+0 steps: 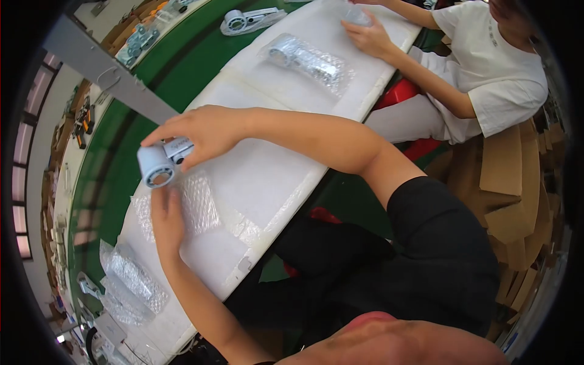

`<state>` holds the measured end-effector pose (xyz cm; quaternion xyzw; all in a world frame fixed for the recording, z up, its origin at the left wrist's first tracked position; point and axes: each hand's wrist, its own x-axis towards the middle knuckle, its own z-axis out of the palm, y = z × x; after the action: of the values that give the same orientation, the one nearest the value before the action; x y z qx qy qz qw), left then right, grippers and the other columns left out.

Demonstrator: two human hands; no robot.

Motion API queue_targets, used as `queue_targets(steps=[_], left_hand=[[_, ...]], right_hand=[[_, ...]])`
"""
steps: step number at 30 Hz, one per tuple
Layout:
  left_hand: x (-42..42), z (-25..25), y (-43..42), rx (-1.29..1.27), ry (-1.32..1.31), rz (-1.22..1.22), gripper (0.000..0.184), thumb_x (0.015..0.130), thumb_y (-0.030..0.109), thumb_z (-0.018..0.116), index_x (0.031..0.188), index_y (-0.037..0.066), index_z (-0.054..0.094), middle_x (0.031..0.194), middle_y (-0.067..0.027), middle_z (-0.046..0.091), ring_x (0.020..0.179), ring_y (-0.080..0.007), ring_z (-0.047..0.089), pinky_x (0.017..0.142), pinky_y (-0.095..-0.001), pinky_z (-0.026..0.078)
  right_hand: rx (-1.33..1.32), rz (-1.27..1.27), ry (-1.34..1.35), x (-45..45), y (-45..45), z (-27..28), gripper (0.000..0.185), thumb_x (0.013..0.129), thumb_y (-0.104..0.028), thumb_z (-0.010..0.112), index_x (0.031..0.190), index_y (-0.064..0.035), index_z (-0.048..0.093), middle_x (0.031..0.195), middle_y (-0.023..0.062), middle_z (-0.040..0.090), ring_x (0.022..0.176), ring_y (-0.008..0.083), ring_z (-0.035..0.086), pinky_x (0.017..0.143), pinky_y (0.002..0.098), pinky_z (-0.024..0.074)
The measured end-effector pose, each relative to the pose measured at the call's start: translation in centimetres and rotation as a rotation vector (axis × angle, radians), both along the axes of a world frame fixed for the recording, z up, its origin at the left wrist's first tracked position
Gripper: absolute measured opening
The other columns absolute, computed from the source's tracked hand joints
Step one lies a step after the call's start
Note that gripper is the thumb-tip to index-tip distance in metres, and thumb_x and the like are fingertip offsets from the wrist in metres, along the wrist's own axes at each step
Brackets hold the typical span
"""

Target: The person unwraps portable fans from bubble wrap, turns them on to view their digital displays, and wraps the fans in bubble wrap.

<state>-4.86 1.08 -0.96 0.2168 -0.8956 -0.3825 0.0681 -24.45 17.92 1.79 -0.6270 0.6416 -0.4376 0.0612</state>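
Note:
My right hand (204,134) grips a light blue handheld fan (155,166) with a round vented end and a handle bearing dark lettering. Its fingers curl over the fan from above, so part of the handle is hidden. Just below, my left hand (167,219) has its fingers stretched up toward the vented end; whether they touch it I cannot tell. Under and around this hand lies a flat bubble wrap bag (201,204) on the white work surface (261,188).
More bubble wrap bags (131,280) lie at the lower left. A bubble-wrapped fan (310,61) is farther up the table, and another fan (243,21) sits on the green belt (201,61). A grey post (115,76) rises beyond my hands. A co-worker (462,67) sits upper right near cardboard boxes (505,188).

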Motion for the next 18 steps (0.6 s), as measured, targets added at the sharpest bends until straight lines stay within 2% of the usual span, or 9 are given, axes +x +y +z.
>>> queue_targets(steps=[2, 3, 5, 7, 8, 10, 12, 16, 18], left_hand=[[0.9, -0.9, -3.9, -0.111, 0.186, 0.071, 0.038, 0.096, 0.012, 0.047, 0.132, 0.006, 0.054, 0.129, -0.0118, 0.056, 0.116, -0.0250, 0.053, 0.102, -0.0324, 0.039], [1.3, -0.8, -4.8, -0.117, 0.177, 0.083, 0.038, 0.096, 0.012, 0.047, 0.132, 0.006, 0.054, 0.129, -0.0118, 0.056, 0.116, -0.0250, 0.053, 0.102, -0.0324, 0.039], [1.6, -0.6, -6.3, -0.043, 0.154, 0.359, 0.036, 0.096, 0.014, 0.048, 0.130, 0.004, 0.054, 0.130, -0.0117, 0.055, 0.117, -0.0263, 0.053, 0.103, -0.0332, 0.039], [2.3, -4.3, -9.8, -0.231, 0.109, 0.280, 0.041, 0.099, 0.023, 0.046, 0.136, 0.007, 0.051, 0.140, -0.0118, 0.049, 0.128, -0.0299, 0.046, 0.109, -0.0399, 0.034], [2.3, -4.5, -9.4, -0.239, 0.101, 0.301, 0.041, 0.099, 0.023, 0.046, 0.136, 0.007, 0.051, 0.140, -0.0118, 0.049, 0.128, -0.0299, 0.046, 0.109, -0.0399, 0.034], [1.6, -4.5, -7.5, -0.595, -0.145, 0.277, 0.048, 0.101, 0.035, 0.040, 0.143, 0.012, 0.045, 0.151, -0.0114, 0.039, 0.141, -0.0327, 0.033, 0.115, -0.0483, 0.024], [1.5, -4.7, -7.5, -0.539, -0.183, 0.280, 0.054, 0.101, 0.044, 0.036, 0.147, 0.016, 0.041, 0.156, -0.0108, 0.032, 0.146, -0.0329, 0.023, 0.116, -0.0532, 0.016], [1.8, -4.6, -7.9, -0.577, -0.165, 0.311, 0.053, 0.099, 0.042, 0.041, 0.144, 0.012, 0.044, 0.150, -0.0105, 0.042, 0.140, -0.0335, 0.034, 0.115, -0.0520, 0.021], [2.9, -4.4, -8.4, -0.697, -0.073, 0.408, 0.048, 0.095, 0.040, 0.047, 0.133, 0.012, 0.056, 0.145, -0.0089, 0.048, 0.136, -0.0309, 0.040, 0.113, -0.0538, 0.022]], right_hand=[[-0.003, -0.007, -0.006, 0.8, -0.7, -1.2, 0.069, 0.078, -0.021, 0.072, 0.142, -0.0232, 0.046, 0.121, 0.0077, 0.061, 0.103, 0.0281, 0.063, 0.089, 0.0371, 0.0500], [0.003, -0.027, -0.008, 1.3, -0.9, -1.7, 0.069, 0.079, -0.021, 0.072, 0.143, -0.0232, 0.045, 0.121, 0.0075, 0.061, 0.102, 0.0283, 0.063, 0.089, 0.0372, 0.0500], [0.019, -0.061, -0.007, 2.4, -1.1, -2.3, 0.070, 0.081, -0.020, 0.070, 0.144, -0.0232, 0.041, 0.121, 0.0071, 0.060, 0.100, 0.0287, 0.063, 0.089, 0.0375, 0.0499], [0.077, -0.063, 0.086, 3.9, -0.8, -2.2, 0.068, 0.084, -0.022, 0.068, 0.145, -0.0222, 0.039, 0.121, 0.0069, 0.058, 0.105, 0.0277, 0.060, 0.093, 0.0374, 0.0474], [0.071, -0.040, 0.080, 4.3, -0.7, -2.4, 0.068, 0.084, -0.022, 0.068, 0.145, -0.0222, 0.039, 0.121, 0.0069, 0.058, 0.105, 0.0277, 0.060, 0.093, 0.0374, 0.0474], [0.221, -0.049, 0.467, 5.0, -0.6, -2.9, 0.061, 0.087, -0.024, 0.065, 0.143, -0.0199, 0.042, 0.120, 0.0070, 0.058, 0.110, 0.0263, 0.057, 0.098, 0.0375, 0.0434], [0.311, -0.052, 0.491, 5.0, -0.6, -3.3, 0.058, 0.088, -0.026, 0.064, 0.142, -0.0176, 0.044, 0.120, 0.0071, 0.058, 0.113, 0.0254, 0.054, 0.102, 0.0371, 0.0400], [0.265, 0.001, 0.492, 4.5, -0.7, -2.6, 0.059, 0.086, -0.026, 0.065, 0.141, -0.0157, 0.045, 0.119, 0.0083, 0.058, 0.112, 0.0270, 0.054, 0.102, 0.0376, 0.0399], [0.233, 0.024, 0.452, 4.3, -1.3, -2.9, 0.063, 0.083, -0.019, 0.066, 0.142, -0.0141, 0.044, 0.126, 0.0099, 0.056, 0.116, 0.0288, 0.053, 0.103, 0.0390, 0.0390]])
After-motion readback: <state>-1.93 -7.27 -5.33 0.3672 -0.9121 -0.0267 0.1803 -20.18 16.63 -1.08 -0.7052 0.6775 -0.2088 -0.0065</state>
